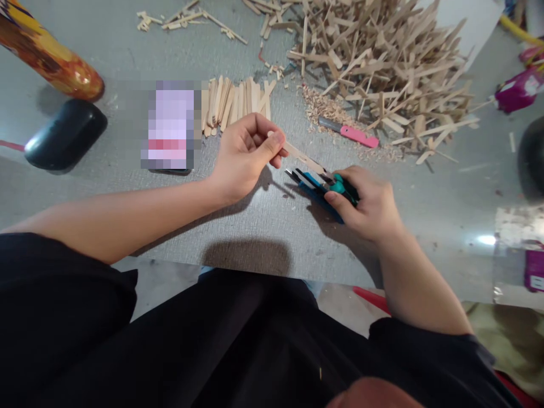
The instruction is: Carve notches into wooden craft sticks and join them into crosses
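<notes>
**Wooden stick [302, 157] btwn L hand [246, 156] & pliers [340, 186]**

We find the stick held above the table [272, 226], its long axis running obliquely from the L fingertips, rightward & twd the wearer, to the pliers' jaws. L hand is nearer: thumb & fingers pinch one end directly. R hand [369, 201], wrapped round the pliers' handles, stands off by the tool's length; from it the stick lies left & fwd. The tips are small & dark, so we can't tell if the jaws grip the wood.

We count: 1 held stick; 1 pliers; 1 blue-and-black item [318, 195] just below them in view; 1 pink-and-grey cutter [359, 136]; 1 phone [170, 124]; 1 dark rounded object [66, 136]; 1 orange-brown cylinder [70, 71]; 1 row of loose sticks [221, 102] beyond the L hand; 1 big heap of sticks [382, 62] farther R; 1 pile of shavings [322, 105] beside it.
</notes>
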A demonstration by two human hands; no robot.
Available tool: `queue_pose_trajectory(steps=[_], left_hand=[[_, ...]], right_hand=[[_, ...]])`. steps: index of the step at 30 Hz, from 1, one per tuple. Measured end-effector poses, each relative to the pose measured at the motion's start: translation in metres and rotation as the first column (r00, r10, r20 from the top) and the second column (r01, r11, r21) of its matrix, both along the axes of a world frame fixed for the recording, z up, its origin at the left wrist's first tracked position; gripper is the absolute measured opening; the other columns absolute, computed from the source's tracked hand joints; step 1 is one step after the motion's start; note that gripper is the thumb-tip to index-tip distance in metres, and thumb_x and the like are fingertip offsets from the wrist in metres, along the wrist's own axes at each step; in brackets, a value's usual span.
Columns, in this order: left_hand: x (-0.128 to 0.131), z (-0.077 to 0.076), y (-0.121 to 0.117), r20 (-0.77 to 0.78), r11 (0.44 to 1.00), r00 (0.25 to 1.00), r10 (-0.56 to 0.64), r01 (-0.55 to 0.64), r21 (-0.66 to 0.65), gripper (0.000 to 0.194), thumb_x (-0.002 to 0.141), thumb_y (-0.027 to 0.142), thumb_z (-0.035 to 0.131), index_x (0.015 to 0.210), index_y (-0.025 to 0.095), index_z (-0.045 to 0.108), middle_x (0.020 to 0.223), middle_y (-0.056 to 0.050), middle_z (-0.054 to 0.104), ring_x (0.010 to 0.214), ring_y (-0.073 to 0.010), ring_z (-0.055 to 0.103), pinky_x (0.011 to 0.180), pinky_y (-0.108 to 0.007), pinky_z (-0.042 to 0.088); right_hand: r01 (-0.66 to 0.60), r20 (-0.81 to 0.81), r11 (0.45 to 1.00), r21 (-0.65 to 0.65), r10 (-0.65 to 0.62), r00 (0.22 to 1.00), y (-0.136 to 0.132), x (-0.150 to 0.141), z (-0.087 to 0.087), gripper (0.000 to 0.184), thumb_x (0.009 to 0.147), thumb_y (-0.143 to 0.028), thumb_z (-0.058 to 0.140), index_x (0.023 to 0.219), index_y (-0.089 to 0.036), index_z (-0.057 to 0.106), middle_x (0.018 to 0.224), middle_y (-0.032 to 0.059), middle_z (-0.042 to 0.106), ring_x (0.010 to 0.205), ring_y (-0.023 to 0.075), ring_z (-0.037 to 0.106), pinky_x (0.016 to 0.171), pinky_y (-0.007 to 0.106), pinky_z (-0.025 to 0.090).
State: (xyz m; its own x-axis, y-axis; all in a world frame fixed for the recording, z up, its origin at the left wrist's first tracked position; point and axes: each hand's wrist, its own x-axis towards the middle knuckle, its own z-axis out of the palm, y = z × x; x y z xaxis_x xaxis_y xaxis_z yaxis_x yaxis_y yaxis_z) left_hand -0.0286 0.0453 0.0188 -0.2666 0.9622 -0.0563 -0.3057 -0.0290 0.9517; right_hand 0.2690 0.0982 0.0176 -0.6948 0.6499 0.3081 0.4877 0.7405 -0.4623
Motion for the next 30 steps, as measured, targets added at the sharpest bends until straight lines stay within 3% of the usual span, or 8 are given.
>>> queue_pose_trajectory(steps=[8, 13, 16, 18, 20, 23, 27, 30], left_hand=[[0.000, -0.013, 0.003, 0.120, 0.990, 0.984, -0.129, 0.121, 0.074, 0.023, 0.111, 0.018, 0.086, 0.092, 0.020, 0.073, 0.074, 0.002, 0.079, 0.059, -0.0074, 0.068, 0.065, -0.021, 0.055], [0.004, -0.007, -0.001, 0.199, 0.980, 0.962, -0.189, 0.196, -0.018, 0.032, 0.107, 0.017, 0.092, 0.086, 0.019, 0.069, 0.071, 0.004, 0.074, 0.057, -0.0053, 0.063, 0.064, -0.019, 0.052], [0.006, 0.000, -0.005, 0.264, 0.974, 0.947, -0.181, 0.211, -0.089, 0.034, 0.110, 0.011, 0.086, 0.084, 0.019, 0.065, 0.069, 0.004, 0.071, 0.055, -0.0048, 0.059, 0.063, -0.017, 0.050], [0.008, 0.003, -0.009, 0.336, 0.966, 0.927, -0.165, 0.221, -0.136, 0.035, 0.114, 0.007, 0.076, 0.082, 0.017, 0.065, 0.068, 0.003, 0.069, 0.055, -0.0048, 0.058, 0.064, -0.017, 0.050], [0.009, 0.004, -0.012, 0.414, 0.952, 0.899, -0.146, 0.241, -0.188, 0.037, 0.114, 0.005, 0.072, 0.079, 0.016, 0.065, 0.067, 0.002, 0.068, 0.054, -0.0045, 0.057, 0.065, -0.017, 0.052], [0.012, 0.004, -0.018, 0.553, 0.911, 0.818, -0.159, 0.337, -0.237, 0.037, 0.111, 0.007, 0.071, 0.075, 0.015, 0.066, 0.067, 0.001, 0.065, 0.054, -0.0043, 0.055, 0.064, -0.018, 0.052], [0.012, 0.000, -0.021, 0.639, 0.876, 0.740, -0.209, 0.432, -0.214, 0.032, 0.107, 0.009, 0.074, 0.075, 0.014, 0.069, 0.069, 0.001, 0.062, 0.054, -0.0048, 0.054, 0.065, -0.020, 0.055], [0.010, 0.000, -0.016, 0.516, 0.923, 0.827, -0.223, 0.350, -0.162, 0.033, 0.104, 0.015, 0.087, 0.077, 0.017, 0.067, 0.072, 0.002, 0.067, 0.057, -0.0055, 0.056, 0.067, -0.021, 0.055]], right_hand=[[-0.137, -0.061, 0.988, -0.076, 0.133, 0.989, 0.001, -0.005, 0.012, 0.021, 0.112, -0.045, 0.075, 0.123, -0.027, 0.076, 0.105, 0.0101, 0.082, 0.092, 0.0326, 0.080, 0.080, 0.048, 0.062], [-0.199, -0.084, 0.970, -0.138, 0.189, 0.978, 0.002, -0.004, 0.014, 0.020, 0.113, -0.043, 0.077, 0.125, -0.028, 0.075, 0.106, 0.0085, 0.081, 0.091, 0.0300, 0.078, 0.080, 0.046, 0.061], [-0.229, -0.079, 0.961, -0.154, 0.219, 0.973, 0.000, -0.005, 0.014, 0.020, 0.112, -0.040, 0.078, 0.127, -0.028, 0.074, 0.106, 0.0076, 0.080, 0.093, 0.0296, 0.078, 0.083, 0.046, 0.062], [-0.191, -0.049, 0.977, -0.092, 0.187, 0.981, -0.004, -0.006, 0.012, 0.023, 0.112, -0.040, 0.078, 0.129, -0.027, 0.074, 0.109, 0.0091, 0.080, 0.096, 0.0321, 0.079, 0.085, 0.048, 0.063], [-0.100, -0.009, 0.994, 0.054, 0.101, 0.995, -0.008, -0.007, 0.009, 0.030, 0.111, -0.043, 0.078, 0.135, -0.026, 0.074, 0.116, 0.0135, 0.081, 0.104, 0.0378, 0.080, 0.089, 0.054, 0.064], [0.003, 0.042, 0.972, 0.236, -0.013, 0.999, -0.012, -0.006, 0.005, 0.047, 0.109, -0.051, 0.079, 0.148, -0.026, 0.072, 0.124, 0.0183, 0.080, 0.109, 0.0447, 0.077, 0.094, 0.063, 0.062], [-0.008, 0.099, 0.974, 0.226, -0.015, 0.995, -0.013, -0.004, 0.004, 0.058, 0.110, -0.057, 0.077, 0.158, -0.027, 0.067, 0.133, 0.0199, 0.080, 0.114, 0.0467, 0.076, 0.099, 0.066, 0.063], [-0.040, 0.086, 0.981, 0.191, 0.023, 0.996, -0.013, -0.005, 0.006, 0.057, 0.112, -0.054, 0.075, 0.161, -0.026, 0.065, 0.132, 0.0188, 0.081, 0.117, 0.0456, 0.078, 0.102, 0.065, 0.065]])
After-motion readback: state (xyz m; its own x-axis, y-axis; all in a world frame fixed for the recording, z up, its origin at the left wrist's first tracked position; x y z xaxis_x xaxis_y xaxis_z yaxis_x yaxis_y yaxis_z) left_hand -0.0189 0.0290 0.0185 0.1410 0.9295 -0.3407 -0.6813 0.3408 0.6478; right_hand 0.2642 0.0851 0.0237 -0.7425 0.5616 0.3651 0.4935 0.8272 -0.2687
